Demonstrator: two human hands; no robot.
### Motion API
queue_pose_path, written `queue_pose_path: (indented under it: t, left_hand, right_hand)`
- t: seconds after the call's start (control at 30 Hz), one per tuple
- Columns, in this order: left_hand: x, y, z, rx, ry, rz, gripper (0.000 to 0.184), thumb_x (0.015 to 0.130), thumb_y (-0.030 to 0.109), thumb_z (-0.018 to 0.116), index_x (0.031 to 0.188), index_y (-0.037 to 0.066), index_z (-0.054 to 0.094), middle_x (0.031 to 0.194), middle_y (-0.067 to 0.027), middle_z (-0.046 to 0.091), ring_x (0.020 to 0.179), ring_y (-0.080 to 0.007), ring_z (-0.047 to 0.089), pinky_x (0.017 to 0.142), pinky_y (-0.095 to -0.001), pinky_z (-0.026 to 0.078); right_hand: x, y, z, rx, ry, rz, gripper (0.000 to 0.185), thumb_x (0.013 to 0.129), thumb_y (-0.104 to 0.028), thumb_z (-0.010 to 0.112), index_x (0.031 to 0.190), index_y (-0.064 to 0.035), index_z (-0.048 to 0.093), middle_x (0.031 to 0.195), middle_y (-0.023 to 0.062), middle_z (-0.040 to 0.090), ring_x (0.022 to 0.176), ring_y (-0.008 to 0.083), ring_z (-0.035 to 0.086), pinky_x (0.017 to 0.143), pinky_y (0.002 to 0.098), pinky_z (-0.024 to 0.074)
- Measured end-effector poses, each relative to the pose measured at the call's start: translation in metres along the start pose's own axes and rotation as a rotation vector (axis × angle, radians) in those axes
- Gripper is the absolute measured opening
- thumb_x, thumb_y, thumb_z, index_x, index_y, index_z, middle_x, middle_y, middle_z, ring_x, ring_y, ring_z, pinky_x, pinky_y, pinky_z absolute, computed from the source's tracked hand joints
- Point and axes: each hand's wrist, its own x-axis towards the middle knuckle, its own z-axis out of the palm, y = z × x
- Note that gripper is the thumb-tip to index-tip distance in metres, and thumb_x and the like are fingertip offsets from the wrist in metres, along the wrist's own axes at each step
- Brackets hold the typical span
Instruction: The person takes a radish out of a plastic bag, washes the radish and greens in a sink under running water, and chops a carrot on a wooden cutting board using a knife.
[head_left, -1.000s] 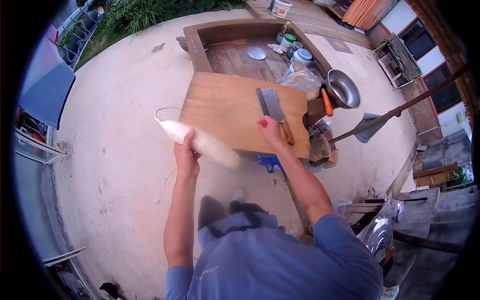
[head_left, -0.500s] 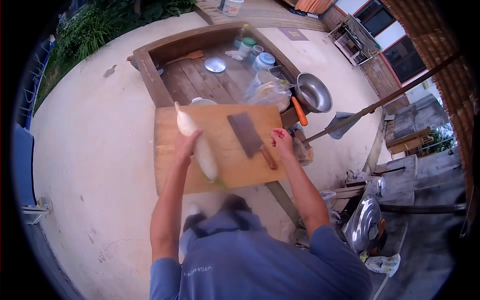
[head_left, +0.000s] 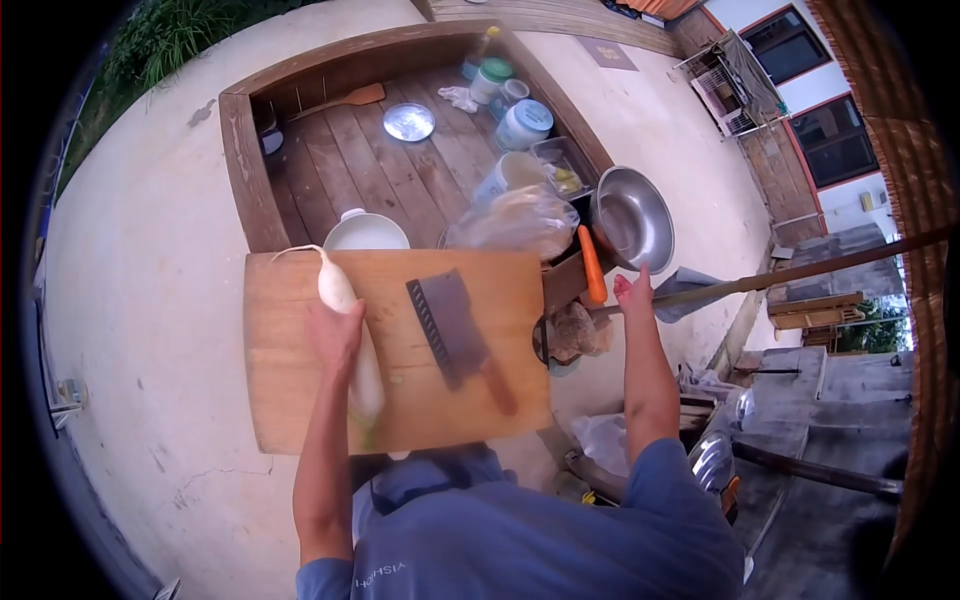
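The white radish [head_left: 368, 385] lies lengthwise on the left part of a wooden board [head_left: 270, 370], its leafy green end toward the person's blue shirt [head_left: 530, 530] and its thin root tip reaching the board's far edge. The left hand [head_left: 337, 335] is closed around the upper middle of the radish, the thumb across its top. Beside it, to the right and apart from it, a cleaver [head_left: 450, 325] lies flat and slanted, its wooden handle [head_left: 498, 388] toward the near right corner of the board.

The right hand [head_left: 635, 288] is off the board, fingers partly curled, at the near rim of a metal bowl [head_left: 632, 215]; whether it grips or only meets the rim, I cannot tell. A carrot [head_left: 592, 265] lies just left of that bowl, past the board's right side. Below the carrot are some stones [head_left: 575, 335].

Just beyond the board's far edge, a white bowl [head_left: 367, 233] stands partly hidden, with a crumpled plastic bag [head_left: 515, 222] to its right. Farther off, inside a wooden frame [head_left: 245, 180], are a clear box [head_left: 562, 170], a blue-lidded jar [head_left: 525, 125], a round metal plate [head_left: 409, 122], a wooden spatula [head_left: 360, 96] and a green-lidded jar [head_left: 490, 80]. Green plants [head_left: 190, 35] grow beyond the pale ground.
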Motion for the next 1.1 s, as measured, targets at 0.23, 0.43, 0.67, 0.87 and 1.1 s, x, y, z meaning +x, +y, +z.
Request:
queue_pose_path:
  t: [0.23,0.43,0.67,0.87,1.1]
  left_hand:
    - [0.007,0.002,0.009,0.030,-0.011,-0.049,0.059,0.069,0.039,0.077,0.105,-0.005,0.060,0.104,-0.0249,0.061,0.097,-0.0408,0.061,0.084,-0.0477,0.048]
    - [0.012,-0.011,0.018,-0.025,0.013,0.022,0.061,0.069,0.040,0.078,0.106,-0.005,0.060,0.101,-0.0230,0.061,0.097,-0.0401,0.060,0.086,-0.0469,0.047]
    - [0.011,-0.017,0.021,-0.028,-0.008,0.012,0.059,0.070,0.040,0.078,0.107,-0.002,0.061,0.103,-0.0207,0.061,0.098,-0.0383,0.060,0.087,-0.0455,0.046]
    - [0.015,-0.024,0.028,-0.034,0.094,0.128,0.047,0.070,0.030,0.077,0.095,-0.007,0.062,0.084,-0.0187,0.066,0.077,-0.0293,0.064,0.073,-0.0407,0.050]
    - [0.017,-0.026,0.026,-0.048,-0.021,0.012,0.058,0.069,0.031,0.081,0.115,0.001,0.062,0.106,-0.0193,0.063,0.099,-0.0355,0.062,0.086,-0.0459,0.048]
  right_hand:
    - [0.068,0.003,0.006,0.098,-0.071,-0.018,0.032,0.088,-0.018,0.057,0.107,0.0079,0.051,0.081,0.0234,0.065,0.067,0.0297,0.068,0.054,0.0334,0.0586]
    - [0.035,-0.032,0.042,0.083,-0.060,-0.276,0.019,0.083,-0.008,0.054,0.093,0.0082,0.055,0.079,0.0176,0.067,0.061,0.0251,0.068,0.048,0.0302,0.0571]
    - [-0.039,-0.040,0.174,-0.032,-0.421,-0.322,0.021,0.086,-0.012,0.060,0.094,0.0072,0.058,0.081,0.0148,0.066,0.062,0.0249,0.066,0.056,0.0327,0.0578]
    - [-0.091,0.076,0.297,-0.100,-0.758,0.098,0.022,0.087,-0.013,0.059,0.100,0.0040,0.061,0.090,0.0148,0.067,0.074,0.0253,0.068,0.065,0.0367,0.0581]
    - [-0.140,0.177,0.361,-0.426,-0.677,0.046,0.032,0.087,-0.009,0.056,0.110,0.0134,0.057,0.101,0.0220,0.063,0.072,0.0282,0.067,0.050,0.0346,0.0580]
